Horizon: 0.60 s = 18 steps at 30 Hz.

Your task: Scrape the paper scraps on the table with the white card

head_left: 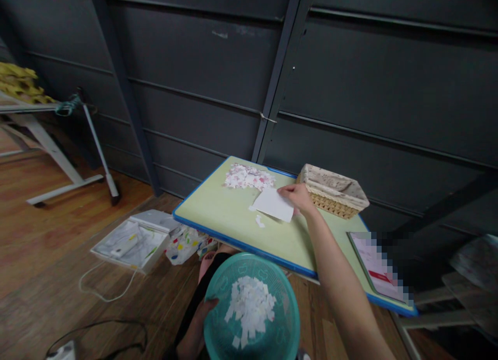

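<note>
My right hand (298,195) pinches the upper right edge of a white sheet of card (275,203) just over the pale green table top. Small white scraps of paper (259,222) lie by the card's lower left edge. Beyond it, toward the table's far side, is a spread heap of torn paper pieces (249,177), white with some pink. Down near my lap, my left hand (207,309) grips the left rim of a teal plastic basket (286,298). Many white paper pieces (251,304) are piled inside it.
A lined wicker basket (334,191) stands at the table's (212,209) back right. A tablet-like panel (377,266) lies at the right edge. An open white box (130,243) and a bag (181,244) sit on the floor at left, near cords. A dark panelled wall (202,64) rises behind.
</note>
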{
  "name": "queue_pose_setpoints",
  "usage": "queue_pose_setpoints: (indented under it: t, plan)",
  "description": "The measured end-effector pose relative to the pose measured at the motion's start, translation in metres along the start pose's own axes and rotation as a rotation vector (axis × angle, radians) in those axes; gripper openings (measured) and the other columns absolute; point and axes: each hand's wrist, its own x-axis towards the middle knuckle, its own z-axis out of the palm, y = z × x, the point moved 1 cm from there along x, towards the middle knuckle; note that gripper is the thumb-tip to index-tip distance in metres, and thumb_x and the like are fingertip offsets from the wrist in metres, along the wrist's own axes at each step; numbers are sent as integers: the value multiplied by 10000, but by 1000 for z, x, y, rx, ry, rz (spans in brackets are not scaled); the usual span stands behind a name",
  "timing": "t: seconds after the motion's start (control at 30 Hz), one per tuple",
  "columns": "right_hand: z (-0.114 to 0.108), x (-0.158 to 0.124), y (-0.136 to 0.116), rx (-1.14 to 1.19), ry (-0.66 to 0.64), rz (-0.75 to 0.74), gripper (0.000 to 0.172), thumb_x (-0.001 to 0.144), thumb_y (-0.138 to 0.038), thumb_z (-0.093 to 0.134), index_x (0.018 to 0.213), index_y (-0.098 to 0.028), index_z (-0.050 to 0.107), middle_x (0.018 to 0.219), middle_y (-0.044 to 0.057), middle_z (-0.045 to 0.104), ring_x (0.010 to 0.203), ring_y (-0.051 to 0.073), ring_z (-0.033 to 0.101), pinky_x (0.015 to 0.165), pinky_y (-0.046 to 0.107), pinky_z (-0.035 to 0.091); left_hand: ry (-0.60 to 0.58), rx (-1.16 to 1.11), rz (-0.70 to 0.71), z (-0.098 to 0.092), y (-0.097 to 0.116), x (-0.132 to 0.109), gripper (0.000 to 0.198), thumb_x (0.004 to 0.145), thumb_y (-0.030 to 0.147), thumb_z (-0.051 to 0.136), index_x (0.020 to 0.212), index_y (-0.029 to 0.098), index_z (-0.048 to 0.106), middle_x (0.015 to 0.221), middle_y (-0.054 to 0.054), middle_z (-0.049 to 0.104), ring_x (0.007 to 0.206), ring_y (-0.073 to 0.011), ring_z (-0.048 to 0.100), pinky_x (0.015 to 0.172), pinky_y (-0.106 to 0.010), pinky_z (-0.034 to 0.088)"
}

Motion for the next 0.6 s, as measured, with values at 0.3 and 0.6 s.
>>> queue_pose_setpoints:
  t: [0.3, 0.6]
  plan:
    - [-32, -9, 3, 183, -217, 65, 441, 576, -471, 719, 794, -89, 748, 647, 59, 673, 509, 108, 475, 454, 231, 311, -35, 24, 67, 1, 8, -3, 417, 620, 324, 722, 1011, 179, 709, 1031, -58, 779, 1136, -369, 617, 1031, -492, 444]
    - [-25, -18, -11, 99, -404, 85, 428, 536, -477, 763, 775, -149, 628, 555, -18, 564, 486, 98, 449, 431, 221, 290, -5, 19, 244, -43, 27, 4, 285, 561, 267, 768, 842, 233, 734, 1152, -37, 738, 1382, -315, 357, 1152, -417, 283]
